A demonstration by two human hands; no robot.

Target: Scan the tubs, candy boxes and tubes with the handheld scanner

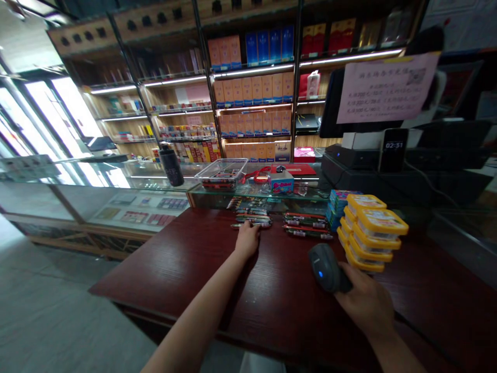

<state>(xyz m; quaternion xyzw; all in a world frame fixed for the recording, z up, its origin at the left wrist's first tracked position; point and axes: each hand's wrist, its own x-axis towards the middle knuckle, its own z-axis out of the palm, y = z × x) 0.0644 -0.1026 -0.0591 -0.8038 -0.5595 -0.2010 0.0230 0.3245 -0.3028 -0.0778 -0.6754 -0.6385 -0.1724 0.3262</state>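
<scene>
Scanner (324,267) clenched in right fingers (351,277); left hand (247,239) covers pens (254,223), its fingers' grip unclear.

Fingertips of left hand (247,239) foreshortened over pens (252,220); whether they grip one cannot be resolved. Handle of scanner (324,267) hidden under palm and fingers of right hand (367,303). Both forearms cut off at bottom edge. Print on notice (386,88) blurred, unreadable; sheet covers most of monitor (332,103). Tubs (373,230) hide part of blue boxes (334,207). Labels on cartons (254,88) too small to read.
</scene>
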